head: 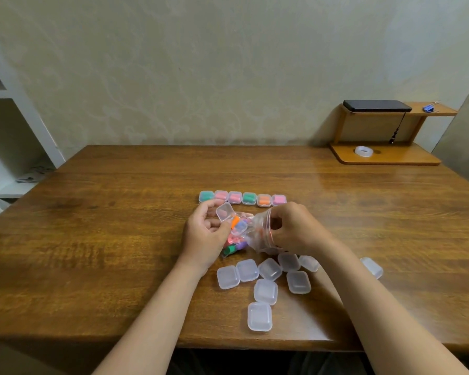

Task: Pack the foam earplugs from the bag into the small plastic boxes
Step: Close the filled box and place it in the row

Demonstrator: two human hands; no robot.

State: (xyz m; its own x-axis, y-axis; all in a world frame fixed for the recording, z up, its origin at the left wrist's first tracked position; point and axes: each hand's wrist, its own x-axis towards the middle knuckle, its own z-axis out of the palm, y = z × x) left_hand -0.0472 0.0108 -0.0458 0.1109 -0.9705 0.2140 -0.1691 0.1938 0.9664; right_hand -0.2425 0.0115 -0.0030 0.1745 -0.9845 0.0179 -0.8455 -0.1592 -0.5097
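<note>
1. The wooden table (119,239) carries everything.
2. The left hand (205,236) curls round a small open box (225,212). The right hand (295,230) pinches the mouth of the clear bag (256,236).
3. The bag lies between the hands, with coloured foam earplugs (234,249) inside it.
4. Empty closed boxes (266,291) lie scattered on the near side, just beside the bag.
5. Six filled boxes (243,198) stand in a row behind the hands.
6. An orange earplug (235,221) sits in the open box.
</note>
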